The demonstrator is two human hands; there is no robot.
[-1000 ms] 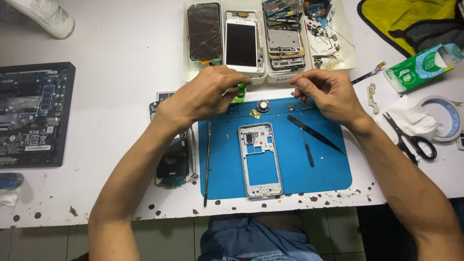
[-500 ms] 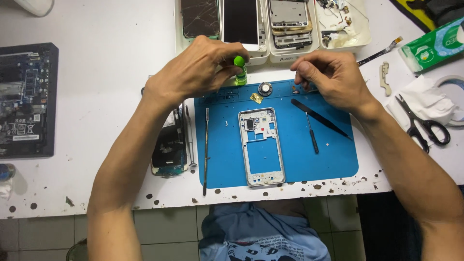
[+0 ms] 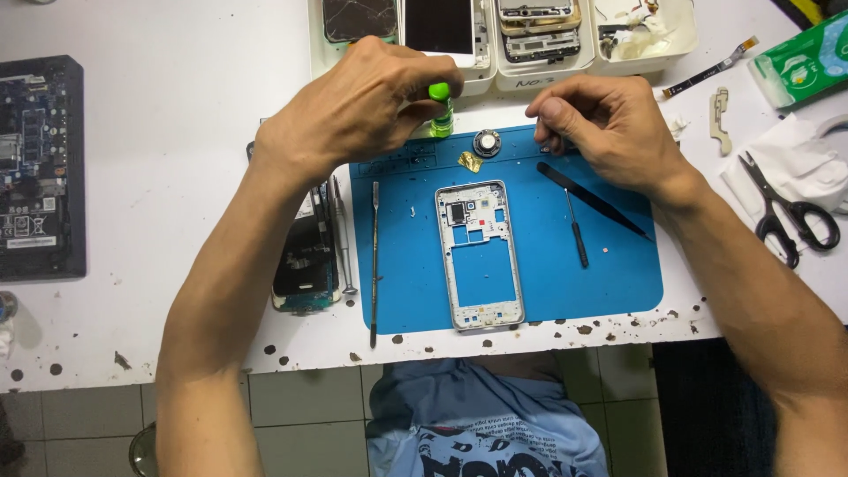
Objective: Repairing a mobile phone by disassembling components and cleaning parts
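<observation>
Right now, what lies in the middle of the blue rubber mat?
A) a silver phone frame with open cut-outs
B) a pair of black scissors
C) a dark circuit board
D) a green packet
A: the silver phone frame lies flat at the centre of the blue rubber mat, between both hands.

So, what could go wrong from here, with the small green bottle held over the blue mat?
The left hand grips the small green bottle just above the blue mat; a drip might land on the phone frame. The round part and gold piece lie loose near the right hand, so a nudge could scatter them.
</observation>
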